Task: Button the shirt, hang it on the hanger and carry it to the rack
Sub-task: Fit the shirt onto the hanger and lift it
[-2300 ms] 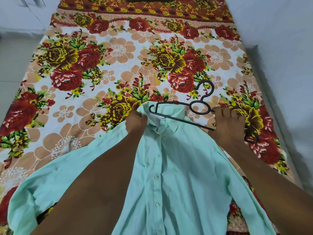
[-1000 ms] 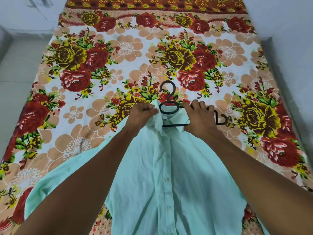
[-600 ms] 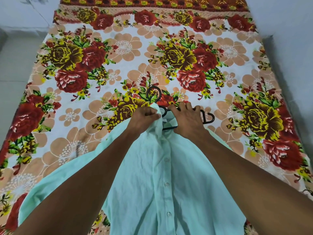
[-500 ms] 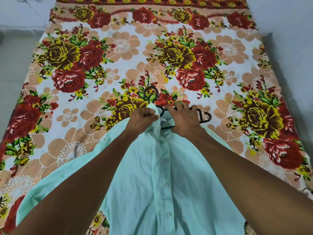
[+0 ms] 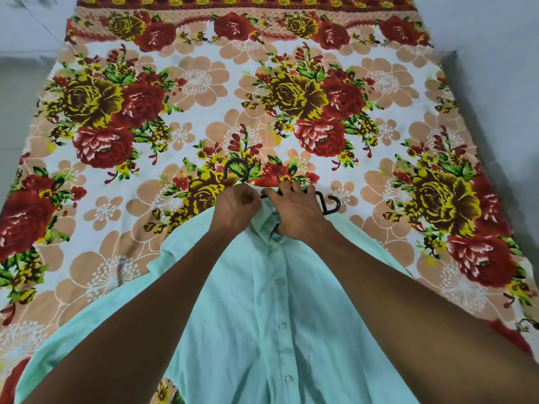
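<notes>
A mint-green shirt [image 5: 262, 316] lies face up on the flowered bedsheet [image 5: 204, 112], its front placket buttoned down the middle. A black plastic hanger [image 5: 331, 204] is partly inside the collar; its hook [image 5: 236, 170] sticks out beyond the collar and one end pokes out to the right. My left hand [image 5: 236, 209] pinches the left side of the collar. My right hand [image 5: 297, 212] grips the hanger through the right side of the collar. Both forearms cover much of the shirt's shoulders.
The bed fills most of the view. Pale floor [image 5: 17, 83] runs along the left side and a pale wall [image 5: 501, 83] along the right. The shirt's left sleeve [image 5: 73, 345] spreads toward the near left corner.
The hanger has slid leftward and deeper into the collar, its hook now pointing away beyond the collar. My right hand moved left with it and both hands have closed in at the neck.
</notes>
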